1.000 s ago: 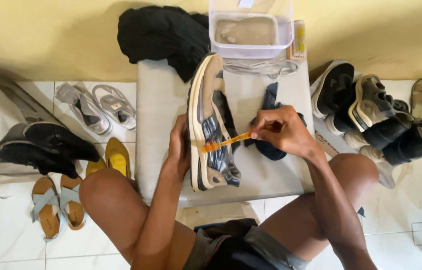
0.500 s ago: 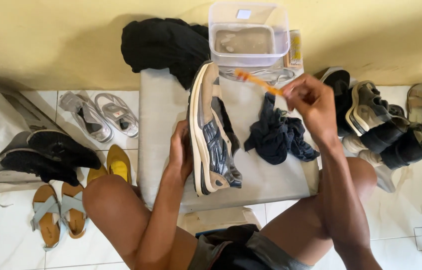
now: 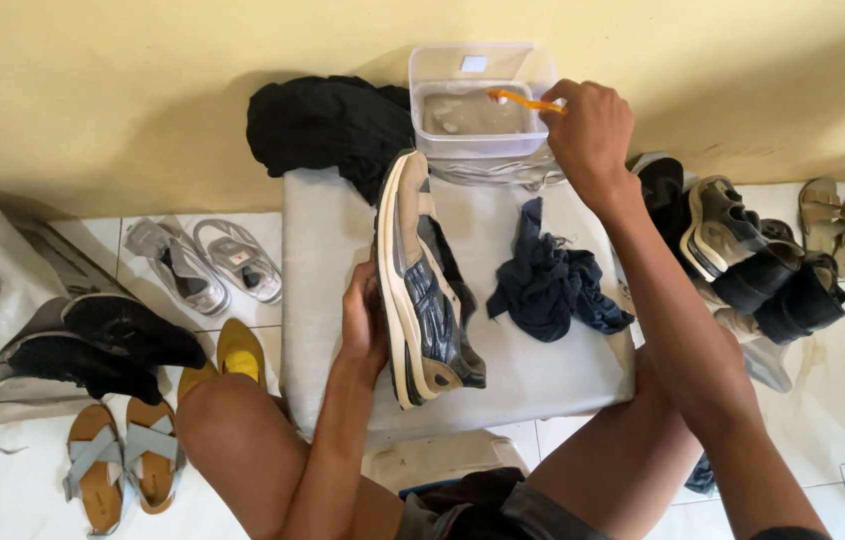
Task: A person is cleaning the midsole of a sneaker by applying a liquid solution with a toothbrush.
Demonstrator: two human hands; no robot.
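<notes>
One sneaker [image 3: 423,290] on board, one toothbrush [image 3: 523,100], one clear tub [image 3: 478,110], one dark rag [image 3: 553,285], two grey sandals [image 3: 208,262].

The toothbrush [image 3: 523,100] in the right hand [image 3: 591,130] is orange. The sneaker [image 3: 425,280] against the left hand [image 3: 363,320] is grey and navy with a cream sole. Between the hands lies a dark navy cloth [image 3: 553,285]. Left of the left hand sit yellow shoes [image 3: 240,352].
</notes>
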